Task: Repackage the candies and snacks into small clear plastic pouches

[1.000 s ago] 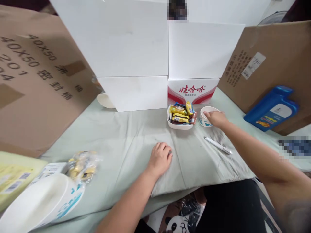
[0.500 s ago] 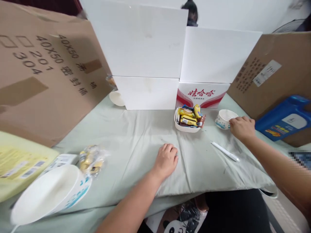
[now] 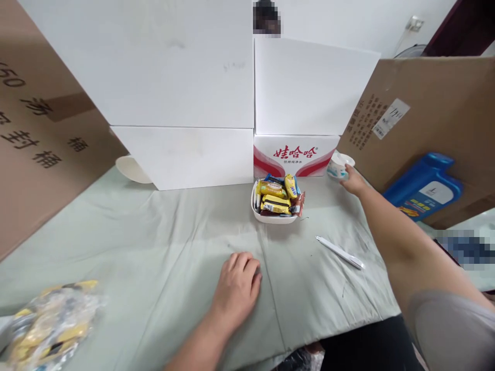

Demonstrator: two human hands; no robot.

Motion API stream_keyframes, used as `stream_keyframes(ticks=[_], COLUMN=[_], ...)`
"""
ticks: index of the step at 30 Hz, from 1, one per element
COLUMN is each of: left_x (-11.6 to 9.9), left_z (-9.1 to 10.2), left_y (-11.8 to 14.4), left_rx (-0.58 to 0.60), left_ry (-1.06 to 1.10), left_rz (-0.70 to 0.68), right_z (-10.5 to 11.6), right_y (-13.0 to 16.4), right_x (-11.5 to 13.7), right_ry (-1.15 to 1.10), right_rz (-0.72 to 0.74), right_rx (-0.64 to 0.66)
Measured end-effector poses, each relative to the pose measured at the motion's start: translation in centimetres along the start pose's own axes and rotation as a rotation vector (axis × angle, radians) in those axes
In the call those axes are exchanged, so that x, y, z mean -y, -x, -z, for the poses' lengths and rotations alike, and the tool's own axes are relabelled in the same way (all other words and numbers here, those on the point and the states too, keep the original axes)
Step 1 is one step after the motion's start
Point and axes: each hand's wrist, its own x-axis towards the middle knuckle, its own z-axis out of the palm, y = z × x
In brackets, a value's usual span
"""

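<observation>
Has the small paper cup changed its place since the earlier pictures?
Yes. The small paper cup, held by the right hand, went from beside the snack tray back to the red-printed box.

Both forearms are bare, and the left hand (image 3: 236,286) and right hand (image 3: 352,181) wear no gloves. A short grey sleeve (image 3: 452,330) covers the right upper arm; dark trousers (image 3: 363,348) below.

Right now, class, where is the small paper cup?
In the head view, the small paper cup is far right on the table, held by the right hand, beside the red-and-white carton.
</observation>
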Motion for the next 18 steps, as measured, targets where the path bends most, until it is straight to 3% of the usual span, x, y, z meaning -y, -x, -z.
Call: stream_keyframes(ticks=[5, 12, 18], left_x=[0.1, 0.0, 0.2], left_z=[0.1, 0.1, 0.1], left_y=[0.0, 0.0, 0.0], left_rx=[-0.007, -0.008, 0.012], left_ry=[0.011, 0.013, 0.015], left_rz=[-0.011, -0.007, -0.005], right_z=[-2.0, -3.3, -3.4], right_y=[2.0, 9.1, 9.6], right_x=[4.6, 9.4, 11.2], right_ry=[-0.464, -0.584, -0.602], right_rz=[0.145, 0.132, 0.007], right_rx=[0.171, 0.554, 0.538])
